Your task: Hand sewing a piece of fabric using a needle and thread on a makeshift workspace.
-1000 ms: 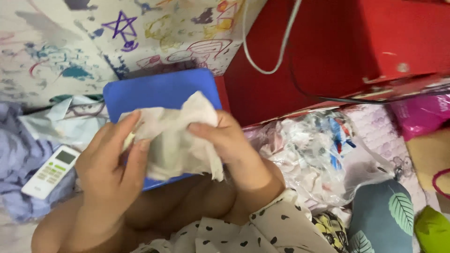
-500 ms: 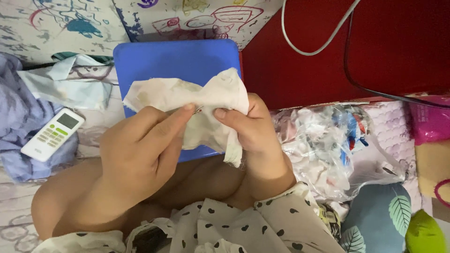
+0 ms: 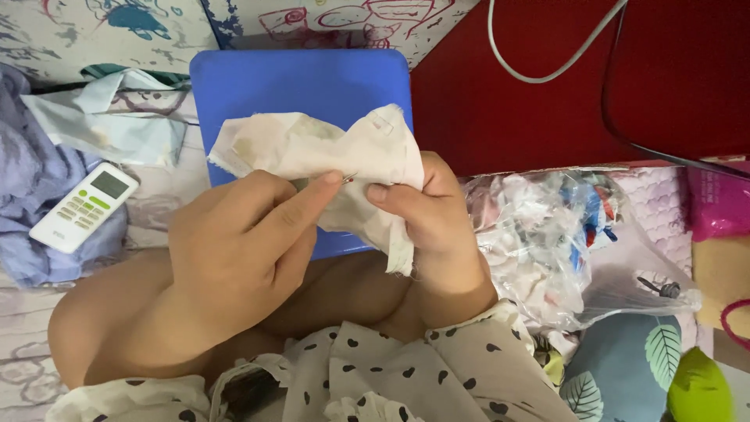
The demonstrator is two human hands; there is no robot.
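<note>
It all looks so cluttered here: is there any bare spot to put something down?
The upper part of the flat blue plastic board, above the pale cloth both hands hold, is bare. Left is crowded by the white remote and bluish fabrics; right, by the clear plastic bag.

Board (image 3: 301, 82): cloth (image 3: 312, 148) held over it by both hands, remote (image 3: 84, 207) lying left on bedding, plastic bag (image 3: 562, 242) right, cable (image 3: 547, 70) behind right.

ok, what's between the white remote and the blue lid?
Head view: a crumpled pale blue cloth lies between the remote and the blue lid.
</note>
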